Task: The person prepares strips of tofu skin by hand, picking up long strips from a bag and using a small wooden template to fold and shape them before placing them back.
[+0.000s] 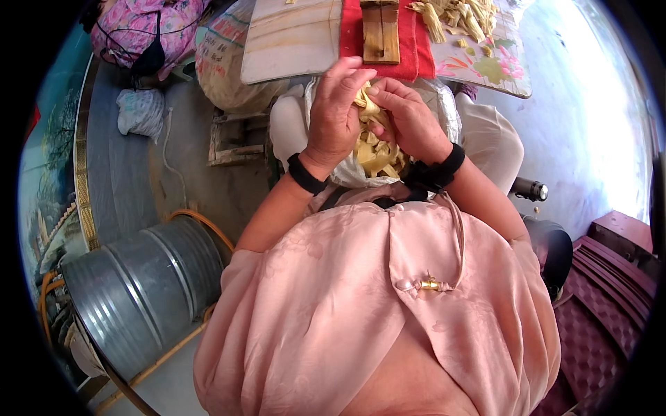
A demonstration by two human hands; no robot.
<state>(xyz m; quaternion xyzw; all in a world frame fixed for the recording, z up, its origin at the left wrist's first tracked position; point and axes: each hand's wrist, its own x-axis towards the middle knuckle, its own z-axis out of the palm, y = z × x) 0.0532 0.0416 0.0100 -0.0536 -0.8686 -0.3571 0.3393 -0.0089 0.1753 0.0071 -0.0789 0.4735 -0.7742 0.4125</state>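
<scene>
Between my hands is a pale yellow dried fibrous plant strip point(367, 103), folded or twisted, over my lap. My right hand point(416, 117) pinches it with the thumb on top. My left hand point(333, 112) holds its other side, palm turned inward and fingertips raised; part of its grip is hidden. Directly below, a white woven plastic bag point(450, 112) lies open between my knees, with many yellow cut pieces point(377, 158) inside. Just beyond my fingertips, a wooden block with a long slot point(381, 44) rests on a red cloth point(354, 31).
The tabletop point(291, 47) bears a heap of dried yellow strips point(468, 18) at right. Left of it stands a large filled plastic bag point(231, 62) above a wooden stool point(237, 140). A metal drum point(145, 286) lies at lower left. A black flask point(529, 189) is at right.
</scene>
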